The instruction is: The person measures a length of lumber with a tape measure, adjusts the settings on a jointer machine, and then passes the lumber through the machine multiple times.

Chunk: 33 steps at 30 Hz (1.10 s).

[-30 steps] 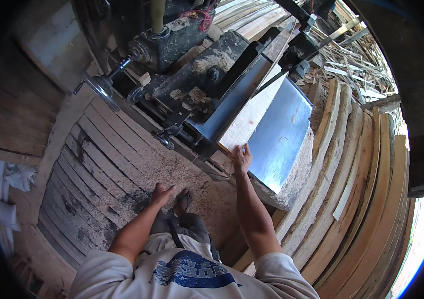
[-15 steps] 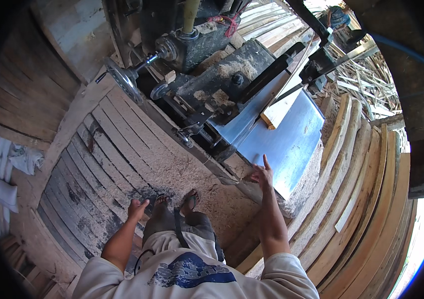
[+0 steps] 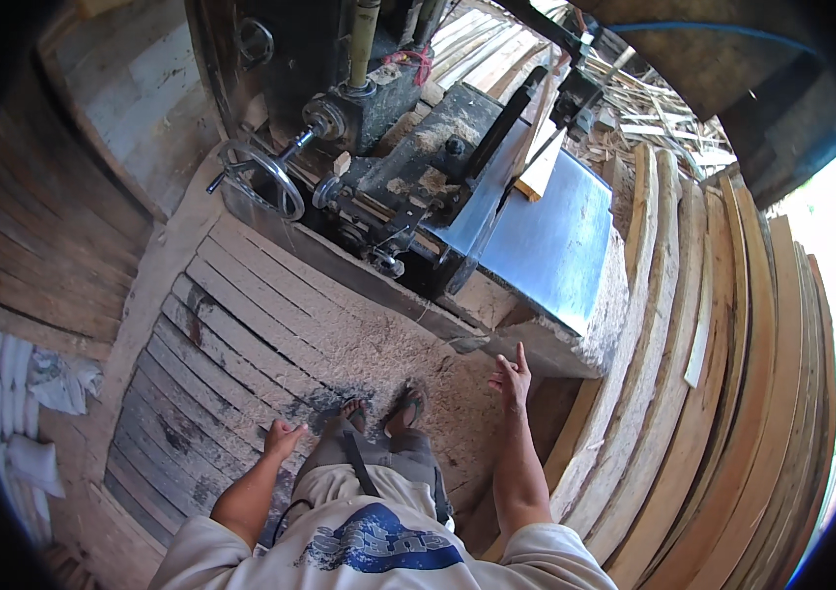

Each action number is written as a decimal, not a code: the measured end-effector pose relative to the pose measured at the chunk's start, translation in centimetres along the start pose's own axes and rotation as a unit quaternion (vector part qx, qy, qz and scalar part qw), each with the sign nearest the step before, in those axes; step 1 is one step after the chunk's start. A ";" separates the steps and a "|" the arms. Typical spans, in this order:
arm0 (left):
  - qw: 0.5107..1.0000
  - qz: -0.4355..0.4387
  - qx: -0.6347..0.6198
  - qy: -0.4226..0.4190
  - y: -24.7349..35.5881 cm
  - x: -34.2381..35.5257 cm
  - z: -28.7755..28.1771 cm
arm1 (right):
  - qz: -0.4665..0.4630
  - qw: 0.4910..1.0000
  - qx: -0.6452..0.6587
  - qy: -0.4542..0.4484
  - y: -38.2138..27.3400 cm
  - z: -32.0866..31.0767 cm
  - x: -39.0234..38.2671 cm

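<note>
My right hand (image 3: 510,380) is raised just short of the near edge of the metal saw table (image 3: 555,246), its index finger stretched out, the fingers apart and nothing in them. My left hand (image 3: 284,440) hangs at my left side above the dusty floor. Its fingers are curled in and the thumb sticks out; I see nothing in it. A narrow piece of wood (image 3: 540,169) lies along the fence on the far part of the table, beyond the reach of either hand.
A large handwheel (image 3: 262,179) juts from the machine on the left. Long sawn boards (image 3: 703,393) curve along the right side. Sawdust covers the slatted floor (image 3: 231,324). White sacks (image 3: 7,379) are stacked at far left. Scrap wood (image 3: 663,103) is heaped behind the table.
My view has swung, and the saw table now lies farther ahead. My right hand has drawn back from over the table's edge. The left hand is still curled at my side.
</note>
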<state>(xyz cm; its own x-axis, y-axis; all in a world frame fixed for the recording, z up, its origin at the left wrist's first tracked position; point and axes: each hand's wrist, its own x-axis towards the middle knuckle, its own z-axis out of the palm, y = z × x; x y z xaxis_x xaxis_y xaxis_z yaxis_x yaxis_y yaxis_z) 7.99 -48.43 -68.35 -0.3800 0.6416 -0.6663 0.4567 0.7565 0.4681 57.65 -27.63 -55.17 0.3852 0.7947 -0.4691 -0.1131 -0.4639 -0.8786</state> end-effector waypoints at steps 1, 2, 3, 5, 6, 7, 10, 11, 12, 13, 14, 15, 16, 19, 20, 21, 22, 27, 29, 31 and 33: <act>0.999 -0.023 -0.027 -0.001 -2.0 0.0 -1.5 | -0.005 1.000 0.012 0.009 0.7 0.4 -1.2; 0.997 -0.046 -0.055 0.000 -4.1 -0.4 -2.9 | -0.010 1.000 0.024 0.017 1.5 0.7 -2.5; 0.996 -0.062 -0.059 0.002 -5.5 -1.2 -4.2 | -0.006 0.999 0.030 0.019 2.4 0.7 -3.5; 0.995 -0.061 -0.081 0.010 -9.4 -3.2 -6.2 | -0.005 0.999 0.040 0.033 4.1 0.4 -5.1; 0.993 -0.052 -0.103 0.018 -12.5 -4.4 -6.8 | -0.002 0.999 0.028 0.031 4.6 0.7 -5.8; 0.990 -0.085 -0.107 0.024 -15.9 -5.7 -7.2 | -0.008 0.999 0.018 0.034 4.8 1.4 -6.7; 0.980 -0.170 -0.102 0.001 -22.4 -11.2 -7.4 | -0.066 0.994 -0.039 0.072 6.1 1.1 -9.4; 0.979 -0.184 -0.087 -0.034 -25.5 -12.8 -7.5 | -0.064 0.995 -0.031 0.074 6.5 1.2 -10.3; 0.976 -0.195 -0.069 -0.069 -29.3 -14.1 -7.5 | -0.116 0.980 -0.126 0.097 6.7 1.3 -11.0; 0.994 -0.050 0.068 -0.075 -34.3 -15.5 -7.3 | -0.168 0.954 -0.217 0.120 6.9 1.6 -11.6; 0.971 0.100 0.204 -0.080 -37.6 -16.0 -7.4 | -0.169 0.956 -0.206 0.127 7.2 1.8 -12.5; 0.960 0.043 0.249 -0.118 -37.5 -18.0 -7.6 | -0.206 0.935 -0.238 0.163 8.2 1.3 -13.7; 0.943 -0.019 0.297 -0.149 -37.4 -20.8 -9.0 | -0.236 0.914 -0.267 0.195 9.4 1.4 -15.2; 0.814 0.305 0.446 -0.213 -48.8 -21.6 -15.0 | -0.164 0.937 -0.265 0.156 10.5 6.1 -22.0; 0.907 0.162 0.290 -0.258 -50.0 -21.8 -15.3 | -0.175 0.918 -0.301 0.191 11.2 6.0 -23.4; 0.970 -0.017 0.004 -0.242 -50.5 -22.8 -16.0 | -0.149 0.927 -0.294 0.179 11.5 6.6 -25.7; 0.958 -0.139 -0.197 -0.158 -51.1 -23.7 -16.8 | -0.106 0.933 -0.305 0.160 11.4 7.1 -27.7; 0.894 -0.161 -0.399 -0.127 -57.1 -22.8 -23.0 | -0.067 0.976 -0.183 0.099 19.7 12.5 -35.7; 0.986 -0.075 -0.142 -0.047 -57.4 -22.4 -21.3 | -0.068 0.982 -0.139 0.108 25.8 8.3 -38.9; 0.986 -0.072 -0.124 -0.084 -58.7 -25.5 -22.0 | -0.083 0.986 -0.110 0.091 32.6 7.3 -45.3; 0.981 -0.080 -0.128 -0.122 -63.2 -30.8 -22.1 | -0.114 0.983 -0.120 0.082 38.2 8.3 -53.9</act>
<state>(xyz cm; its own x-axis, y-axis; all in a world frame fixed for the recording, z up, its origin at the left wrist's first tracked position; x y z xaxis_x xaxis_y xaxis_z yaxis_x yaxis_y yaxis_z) -26.93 -113.19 -64.63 -0.2114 0.4864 -0.8478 0.1772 0.8721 0.4561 24.97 -84.93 -64.13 0.5200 0.8239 -0.2254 0.2040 -0.3760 -0.9039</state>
